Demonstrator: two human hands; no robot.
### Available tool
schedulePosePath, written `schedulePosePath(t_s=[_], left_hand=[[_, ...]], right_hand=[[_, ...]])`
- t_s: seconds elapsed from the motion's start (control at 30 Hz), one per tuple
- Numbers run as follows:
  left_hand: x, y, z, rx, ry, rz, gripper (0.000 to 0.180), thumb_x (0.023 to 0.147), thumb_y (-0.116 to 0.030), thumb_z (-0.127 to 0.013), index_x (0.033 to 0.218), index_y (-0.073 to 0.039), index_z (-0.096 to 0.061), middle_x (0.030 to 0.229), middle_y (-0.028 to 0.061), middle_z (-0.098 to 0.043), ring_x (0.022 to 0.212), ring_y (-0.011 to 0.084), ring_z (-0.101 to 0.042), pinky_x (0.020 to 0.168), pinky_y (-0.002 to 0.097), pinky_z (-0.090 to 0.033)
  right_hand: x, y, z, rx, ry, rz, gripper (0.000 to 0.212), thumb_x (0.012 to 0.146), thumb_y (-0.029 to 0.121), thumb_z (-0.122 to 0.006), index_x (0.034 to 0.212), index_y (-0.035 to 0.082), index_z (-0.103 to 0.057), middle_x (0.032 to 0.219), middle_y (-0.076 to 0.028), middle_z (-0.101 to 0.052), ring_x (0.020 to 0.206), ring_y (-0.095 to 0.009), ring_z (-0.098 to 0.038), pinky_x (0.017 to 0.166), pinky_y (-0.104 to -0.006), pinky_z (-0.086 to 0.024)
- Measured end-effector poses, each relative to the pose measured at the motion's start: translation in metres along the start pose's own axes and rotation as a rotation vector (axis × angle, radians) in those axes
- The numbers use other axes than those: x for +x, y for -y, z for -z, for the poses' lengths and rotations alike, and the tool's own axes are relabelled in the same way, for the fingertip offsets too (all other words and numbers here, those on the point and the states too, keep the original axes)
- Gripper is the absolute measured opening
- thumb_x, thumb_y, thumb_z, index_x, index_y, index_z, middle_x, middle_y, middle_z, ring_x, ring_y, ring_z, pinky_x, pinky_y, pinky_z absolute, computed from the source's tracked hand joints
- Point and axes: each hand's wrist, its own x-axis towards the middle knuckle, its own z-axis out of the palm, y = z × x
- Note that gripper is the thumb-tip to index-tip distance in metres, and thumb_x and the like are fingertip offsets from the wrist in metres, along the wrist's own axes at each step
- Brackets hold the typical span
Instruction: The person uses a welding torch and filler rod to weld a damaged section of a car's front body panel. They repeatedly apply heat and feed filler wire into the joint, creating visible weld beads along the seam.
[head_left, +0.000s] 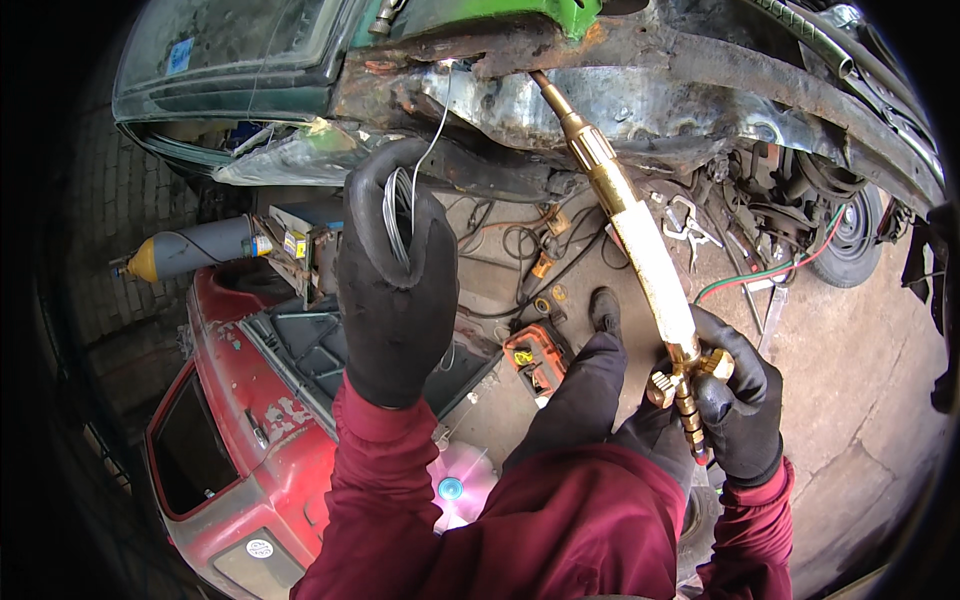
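though slender, ribbed brass torch (648,262)

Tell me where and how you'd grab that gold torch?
Probably grip the gold torch by its thick, long barrel, coming from the right, where the right hand holds the knobbed lower end. That gives room to wrap around, well away from the thin tip, which could be hot.

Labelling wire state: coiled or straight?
Mostly coiled: the wire sits in loops in the left hand, with one end running out toward the bodywork.
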Motion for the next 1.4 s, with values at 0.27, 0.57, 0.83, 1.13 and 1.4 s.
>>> schedulePosePath(t_s=[0.27,0.57,0.83,1.13,1.4], left_hand=[[0.0,0.002,-0.001,-0.07,-0.009,0.049,0.038,0.101,0.008,-0.058,0.139,0.004,-0.06,0.124,0.0141,-0.067,0.093,0.0172,-0.066,0.084,0.0319,-0.055],[0.001,0.002,0.0,0.028,-0.003,-0.015,0.034,0.1,0.009,-0.058,0.134,0.006,-0.061,0.13,0.0168,-0.066,0.101,0.0216,-0.069,0.088,0.0335,-0.056],[0.0,-0.002,-0.003,-0.092,-0.021,0.056,0.033,0.103,0.007,-0.058,0.136,0.004,-0.061,0.125,0.0135,-0.067,0.093,0.016,-0.065,0.081,0.031,-0.054],[0.0,0.0,-0.001,-0.051,-0.012,0.046,0.034,0.106,0.005,-0.056,0.14,0.002,-0.06,0.116,0.0115,-0.066,0.09,0.0148,-0.063,0.081,0.0309,-0.053],[-0.001,0.0,0.0,-0.099,0.007,0.069,0.035,0.106,0.004,-0.057,0.14,0.002,-0.06,0.113,0.0095,-0.065,0.089,0.013,-0.06,0.079,0.03,-0.052]], right_hand=[[-0.004,0.01,-0.001,0.014,-0.005,-0.094,0.055,0.104,0.024,-0.064,0.147,-0.01,-0.061,0.107,-0.014,-0.077,0.088,-0.02,-0.076,0.078,-0.0327,-0.063],[-0.005,0.016,-0.001,0.047,0.012,-0.118,0.055,0.1,0.016,-0.063,0.151,-0.006,-0.06,0.109,-0.013,-0.077,0.081,-0.014,-0.073,0.067,-0.0268,-0.059],[-0.004,0.011,0.002,0.14,0.056,-0.092,0.067,0.103,0.025,-0.079,0.158,-0.004,-0.055,0.11,-0.012,-0.075,0.078,-0.012,-0.068,0.065,-0.0265,-0.054],[-0.004,0.005,0.004,0.067,0.059,-0.02,0.067,0.103,0.028,-0.079,0.158,-0.005,-0.056,0.116,-0.011,-0.074,0.084,-0.011,-0.068,0.071,-0.0263,-0.055],[-0.006,0.01,0.005,0.037,0.049,-0.037,0.067,0.103,0.03,-0.079,0.156,-0.005,-0.057,0.119,-0.01,-0.073,0.085,-0.011,-0.068,0.072,-0.0263,-0.055]])
